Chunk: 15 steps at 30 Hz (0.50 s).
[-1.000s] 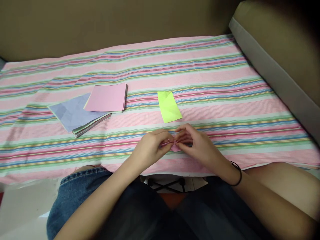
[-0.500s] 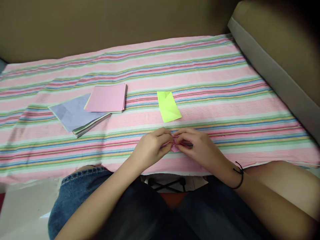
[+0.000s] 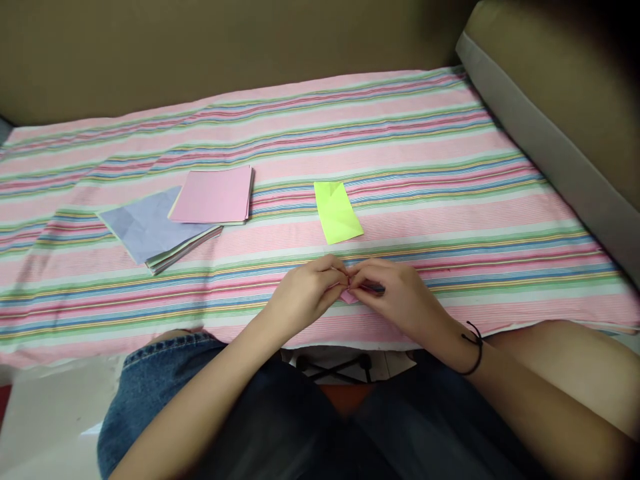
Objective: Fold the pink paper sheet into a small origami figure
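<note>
Between my fingertips is a small piece of folded pink paper (image 3: pixel 349 296), mostly covered by the fingers. My left hand (image 3: pixel 313 287) pinches it from the left, thumb and fingers pressed together. From the right, my right hand (image 3: pixel 387 285) pinches the same paper, and the fingertips of both hands meet. A creased yellow-green sheet of paper (image 3: pixel 339 213) lies flat on the cloth just beyond my hands.
A striped cloth (image 3: pixel 425 153) covers the surface. To the left, a stack of pink paper squares (image 3: pixel 213 195) overlaps a larger stack topped with creased lavender paper (image 3: pixel 150 227). A brown padded armrest (image 3: pixel 555 133) rises at the right.
My fingertips have drawn slightly closer together over the pink paper, and my right wrist has shifted a little. The other papers lie as before.
</note>
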Available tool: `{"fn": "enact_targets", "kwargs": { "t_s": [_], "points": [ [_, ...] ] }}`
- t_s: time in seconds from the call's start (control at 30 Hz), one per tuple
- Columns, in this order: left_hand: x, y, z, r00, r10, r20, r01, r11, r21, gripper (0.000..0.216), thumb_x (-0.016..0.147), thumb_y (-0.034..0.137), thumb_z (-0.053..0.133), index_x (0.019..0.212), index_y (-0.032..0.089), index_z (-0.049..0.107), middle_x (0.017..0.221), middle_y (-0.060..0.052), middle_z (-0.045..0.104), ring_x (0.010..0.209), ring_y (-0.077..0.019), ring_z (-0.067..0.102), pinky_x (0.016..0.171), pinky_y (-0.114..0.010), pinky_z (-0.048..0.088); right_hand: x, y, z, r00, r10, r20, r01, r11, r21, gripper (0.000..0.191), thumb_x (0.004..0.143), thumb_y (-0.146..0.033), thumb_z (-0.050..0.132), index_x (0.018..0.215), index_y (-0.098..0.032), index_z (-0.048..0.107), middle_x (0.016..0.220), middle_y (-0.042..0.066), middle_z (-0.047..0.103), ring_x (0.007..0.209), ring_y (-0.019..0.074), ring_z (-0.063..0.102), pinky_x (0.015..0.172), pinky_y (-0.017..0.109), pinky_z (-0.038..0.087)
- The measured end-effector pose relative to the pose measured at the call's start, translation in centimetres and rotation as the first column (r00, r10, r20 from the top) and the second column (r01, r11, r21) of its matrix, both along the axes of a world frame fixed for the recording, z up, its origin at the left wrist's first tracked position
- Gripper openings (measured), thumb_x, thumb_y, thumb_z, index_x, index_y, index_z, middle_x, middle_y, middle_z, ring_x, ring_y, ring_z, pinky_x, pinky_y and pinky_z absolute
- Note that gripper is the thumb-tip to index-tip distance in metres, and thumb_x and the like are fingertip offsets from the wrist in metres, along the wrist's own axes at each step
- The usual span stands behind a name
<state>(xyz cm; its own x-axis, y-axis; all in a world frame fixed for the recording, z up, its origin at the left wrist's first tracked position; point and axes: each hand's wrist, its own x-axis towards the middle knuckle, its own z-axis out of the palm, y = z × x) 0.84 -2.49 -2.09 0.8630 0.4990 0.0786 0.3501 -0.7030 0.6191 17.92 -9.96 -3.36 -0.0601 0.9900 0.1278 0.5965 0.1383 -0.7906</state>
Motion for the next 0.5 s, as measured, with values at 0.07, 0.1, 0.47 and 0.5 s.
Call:
{"fn": "enact_targets", "kwargs": {
  "t_s": [0.07, 0.1, 0.47, 0.5],
  "points": [
    [-0.05, 0.08, 0.09, 1.000, -0.013, -0.005, 0.013, 1.000, -0.004, 0.020, 0.090, 0.018, 0.046, 0.089, 0.017, 0.067, 0.103, -0.005, 0.060, 0.091, -0.0163, 0.061, 0.080, -0.028, 0.049, -0.02, 0.00, -0.10, 1.000, -0.014, 0.002, 0.014, 1.000, -0.019, 0.011, 0.078, -0.009, 0.063, 0.073, -0.018, 0.065, 0.085, 0.002, 0.068, 0.079, 0.0171, 0.063, 0.071, 0.029, 0.050],
    [-0.08, 0.09, 0.14, 1.000, -0.020, -0.010, 0.020, 1.000, -0.003, 0.021, 0.090, 0.018, 0.046, 0.089, 0.017, 0.067, 0.103, -0.006, 0.060, 0.091, -0.0165, 0.061, 0.080, -0.029, 0.049, -0.03, -0.01, -0.13, 1.000, -0.020, -0.004, 0.020, 0.999, -0.026, 0.010, 0.078, -0.010, 0.063, 0.073, -0.018, 0.064, 0.084, 0.002, 0.067, 0.078, 0.0172, 0.063, 0.071, 0.029, 0.050],
    [0.11, -0.50, -0.40, 1.000, 0.030, 0.002, -0.030, 0.999, 0.031, 0.016, 0.087, 0.020, 0.052, 0.088, 0.018, 0.067, 0.102, -0.004, 0.061, 0.089, -0.0163, 0.061, 0.077, -0.029, 0.051, -0.15, -0.06, 0.11, 1.000, -0.023, -0.010, 0.023, 1.000, -0.006, 0.009, 0.078, -0.010, 0.063, 0.079, -0.019, 0.063, 0.088, 0.002, 0.064, 0.081, 0.0168, 0.061, 0.072, 0.029, 0.050],
    [0.15, -0.57, -0.53, 0.999, 0.041, 0.005, -0.041, 0.999, 0.031, 0.016, 0.088, 0.019, 0.051, 0.087, 0.018, 0.067, 0.101, -0.004, 0.061, 0.089, -0.0161, 0.061, 0.077, -0.029, 0.051, -0.15, -0.07, 0.17, 1.000, -0.015, -0.007, 0.015, 1.000, 0.002, 0.009, 0.078, -0.010, 0.063, 0.078, -0.019, 0.063, 0.089, 0.002, 0.064, 0.082, 0.0164, 0.061, 0.072, 0.029, 0.049]
  ]
}}
